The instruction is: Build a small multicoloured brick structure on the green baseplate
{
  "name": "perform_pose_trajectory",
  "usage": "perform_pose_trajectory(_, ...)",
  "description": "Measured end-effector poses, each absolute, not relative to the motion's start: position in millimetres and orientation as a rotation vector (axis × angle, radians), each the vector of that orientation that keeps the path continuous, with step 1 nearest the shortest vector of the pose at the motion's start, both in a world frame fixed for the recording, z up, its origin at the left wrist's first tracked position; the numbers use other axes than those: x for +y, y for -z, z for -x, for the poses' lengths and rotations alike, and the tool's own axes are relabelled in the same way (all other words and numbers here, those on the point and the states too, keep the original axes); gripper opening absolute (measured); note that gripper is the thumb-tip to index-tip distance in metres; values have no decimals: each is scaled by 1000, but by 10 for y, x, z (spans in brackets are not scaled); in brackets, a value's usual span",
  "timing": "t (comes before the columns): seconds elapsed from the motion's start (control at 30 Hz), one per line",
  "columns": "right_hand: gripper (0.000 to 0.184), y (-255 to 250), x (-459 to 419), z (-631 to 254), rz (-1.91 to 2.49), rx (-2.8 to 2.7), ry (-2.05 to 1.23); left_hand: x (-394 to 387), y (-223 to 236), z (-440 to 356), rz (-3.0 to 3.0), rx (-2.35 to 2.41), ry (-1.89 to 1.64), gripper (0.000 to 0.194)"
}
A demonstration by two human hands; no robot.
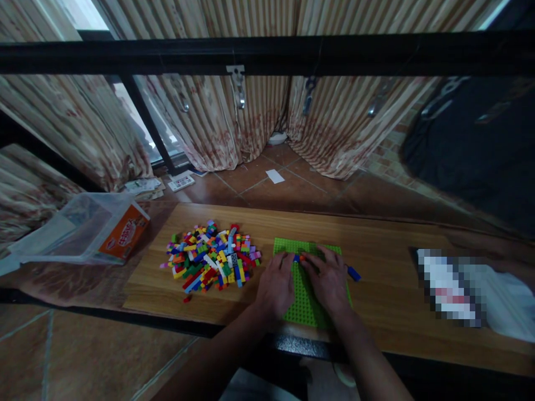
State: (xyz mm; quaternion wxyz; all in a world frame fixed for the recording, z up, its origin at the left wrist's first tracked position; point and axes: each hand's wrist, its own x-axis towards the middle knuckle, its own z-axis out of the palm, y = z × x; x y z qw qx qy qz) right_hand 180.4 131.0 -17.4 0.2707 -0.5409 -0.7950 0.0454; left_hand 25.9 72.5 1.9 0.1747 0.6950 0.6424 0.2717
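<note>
A green studded baseplate [298, 306] lies on the wooden board in front of me. Near its far side sit a small blue brick [296, 258] and, right beside it, a small orange-red brick [302, 258]. My left hand [276, 285] rests over the plate's left edge, fingers bent and closed, tips against the blue brick. From the right, my right hand [331, 283] reaches over the plate with its fingertips closed at the orange-red brick. The fingers partly cover both bricks. Just right of the plate lies a longer dark blue brick [354, 273].
A heap of mixed toy bricks [213, 259] covers the board's left part, with a stray red brick [186, 299] below it. Farther left lies a clear plastic tub [83, 223] with an orange label. A blurred-out packet [449, 289] lies at the right. A black bar [267, 54] crosses above.
</note>
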Motion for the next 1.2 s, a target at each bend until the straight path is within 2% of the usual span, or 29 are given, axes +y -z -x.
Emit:
perform_pose_trajectory(0.13,33,169,1312,-1812,1474,-2149,-126,722,-49,-280,-2064,1839,-553,68)
perform_pose_trajectory(0.2,32,159,1308,-1808,1477,-2144,-129,723,-69,-301,-2116,1838,-481,69)
perform_pose_trajectory(0.47,33,158,1293,-1817,1492,-2186,-127,747,-136,-371,-2203,1903,-312,61)
perform_pose_trajectory(0.7,36,160,1298,-1866,1405,-2088,-295,743,-134,-375,-2217,1898,-321,62)
perform_pose_trajectory(1.2,36,137,1306,-1829,1444,-2097,-271,767,-159,-468,-2324,1926,-199,50)
